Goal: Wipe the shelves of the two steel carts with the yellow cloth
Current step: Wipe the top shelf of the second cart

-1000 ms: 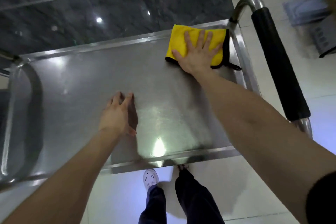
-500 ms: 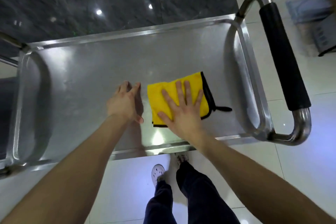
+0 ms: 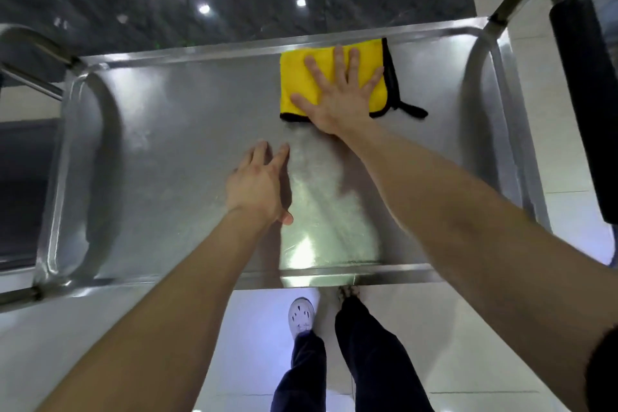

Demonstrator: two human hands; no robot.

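The top shelf [image 3: 174, 150] of one steel cart fills the view. A folded yellow cloth [image 3: 297, 77] with black trim lies against the shelf's far rim, right of centre. My right hand [image 3: 337, 94] presses flat on the cloth with fingers spread. My left hand [image 3: 259, 186] rests palm down on the bare steel just in front of the cloth, holding nothing. A damp streak runs from the cloth to the near rim.
The cart's push handle with a black grip [image 3: 585, 94] rises at the right end. A steel rail [image 3: 30, 43] curves at the left end. Dark marble floor lies beyond; white tiles and my feet [image 3: 301, 314] are below the near rim.
My right hand pulled the cloth from the far right corner to the near edge, then pushed it back to the far rim, leaving a wet streak. My left hand stayed about mid-shelf.
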